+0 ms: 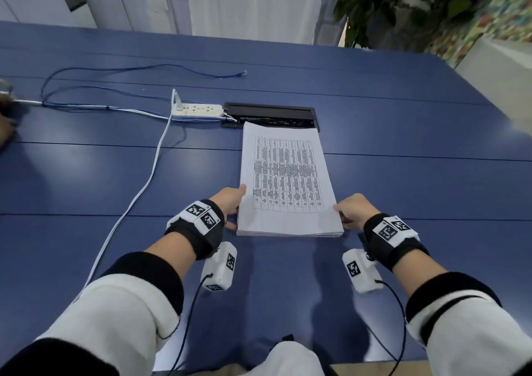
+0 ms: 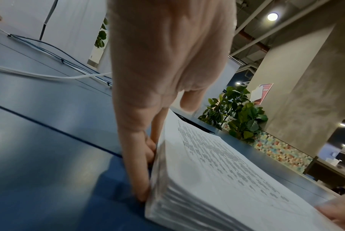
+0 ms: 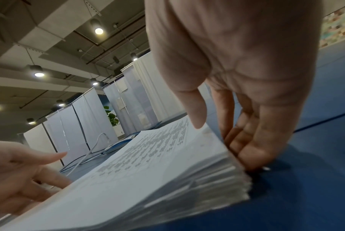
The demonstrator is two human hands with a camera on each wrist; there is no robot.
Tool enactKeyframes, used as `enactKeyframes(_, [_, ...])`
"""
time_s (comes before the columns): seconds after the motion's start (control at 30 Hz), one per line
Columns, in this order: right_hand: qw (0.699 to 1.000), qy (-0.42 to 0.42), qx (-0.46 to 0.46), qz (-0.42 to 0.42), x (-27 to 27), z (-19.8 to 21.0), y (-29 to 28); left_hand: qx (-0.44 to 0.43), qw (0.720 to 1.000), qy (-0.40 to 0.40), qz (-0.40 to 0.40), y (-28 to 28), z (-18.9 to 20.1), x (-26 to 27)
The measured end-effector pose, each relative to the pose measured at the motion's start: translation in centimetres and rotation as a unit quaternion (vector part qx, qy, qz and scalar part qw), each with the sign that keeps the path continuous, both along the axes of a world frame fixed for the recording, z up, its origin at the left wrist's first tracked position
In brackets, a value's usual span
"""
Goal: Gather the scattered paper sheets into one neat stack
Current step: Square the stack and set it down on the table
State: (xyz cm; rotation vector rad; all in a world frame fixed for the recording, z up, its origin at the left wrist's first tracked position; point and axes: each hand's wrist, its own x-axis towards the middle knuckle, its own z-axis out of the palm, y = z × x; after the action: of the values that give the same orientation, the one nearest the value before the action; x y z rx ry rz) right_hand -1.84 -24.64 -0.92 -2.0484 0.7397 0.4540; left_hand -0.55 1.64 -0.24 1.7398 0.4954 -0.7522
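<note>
Squarely on either side of a thick stack of printed sheets (image 1: 288, 182), a person's left hand (image 1: 230, 201) and right hand (image 1: 354, 210) press inward, fingers straight and pointing down at the blue table (image 1: 115, 174), neither hand curled round the paper. The left wrist view shows the left fingers (image 2: 141, 171) flat against the stack's long edge with the thumb lying over the top sheet's margin; the right wrist view shows the right fingertips (image 3: 246, 154) set against the opposite edge near the front corner, thumb hovering above the top page. The stack lies flat on the table close to the person, its top sheet bearing a printed grid, its far end reaching the black cable hatch (image 1: 270, 110) set into the tabletop. At the front edge the layers look slightly stepped, so the squaring appears unfinished.

Such a pile is likely heavy as a whole yet floppy and slippery sheet by sheet; loose pages would probably slide or fan if lifted by one corner. The safest hold seems to be the two long edges low down, palms clamping evenly.

Beyond the hatch sit a white power strip (image 1: 197, 110), its white cord (image 1: 144, 185) and thin blue cables (image 1: 115, 87), with a leafy potted plant (image 1: 403, 7) past the table's far corner.
</note>
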Motion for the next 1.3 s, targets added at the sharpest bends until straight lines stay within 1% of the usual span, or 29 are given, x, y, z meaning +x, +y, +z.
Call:
enactKeyframes(0.13, [0.998,0.015,0.054,-0.015,-1.2,-0.4,-0.4,0.004,1.0,0.012,-0.007,0.3,-0.6,-0.9])
enactKeyframes(0.27, [0.999,-0.03,0.04,-0.015,-1.5,-0.8,-0.2,0.026,1.0,0.0,-0.013,-0.4,-0.7,-1.1])
enactKeyframes(0.37, [0.996,-0.027,0.087,-0.008,-1.9,-0.7,-0.7,0.02,1.0,0.001,-0.006,-0.6,-0.3,-1.4])
enactKeyframes(0.47, [0.993,-0.006,0.115,0.039,-2.8,-0.3,-2.1,-0.001,1.0,0.006,0.003,0.0,-0.6,-1.8])
enactKeyframes(0.53, [0.989,-0.005,0.116,0.095,-3.3,-0.3,-3.0,0.008,1.0,0.003,-0.025,0.8,-0.7,-2.0])
enactKeyframes(0.63, [0.981,-0.012,0.062,0.181,-4.3,-0.1,-3.7,0.069,0.992,-0.022,-0.104,1.6,-1.0,-2.4])
enactKeyframes(0.67, [0.979,-0.018,0.046,0.198,-4.4,-0.3,-3.7,0.107,0.985,-0.037,-0.134,1.7,-1.1,-2.4])
enactKeyframes(0.73, [0.975,-0.039,-0.005,0.22,-4.3,-0.5,-3.5,0.204,0.958,-0.067,-0.188,1.6,-1.3,-2.6])
enactKeyframes(0.8, [0.966,-0.063,-0.081,0.237,-4.2,-0.7,-3.1,0.28,0.931,-0.1,-0.211,1.0,-1.1,-2.8])
enactKeyframes(0.87, [0.96,-0.077,-0.131,0.236,-4.1,-1.0,-2.8,0.318,0.917,-0.119,-0.21,0.3,-0.8,-2.9])
enactKeyframes(1.0, [0.952,-0.083,-0.165,0.244,-3.9,-1.1,-2.2,0.355,0.904,-0.134,-0.196,-0.5,-0.8,-3.2])
enactKeyframes(1.13, [0.947,-0.084,-0.177,0.254,-3.9,-0.9,-2.1,0.362,0.9,-0.146,-0.195,-0.6,-0.8,-3.3])
enactKeyframes(1.3, [0.947,-0.088,-0.179,0.251,-4.4,-0.7,-2.0,0.377,0.887,-0.16,-0.211,-0.6,-1.2,-3.4])
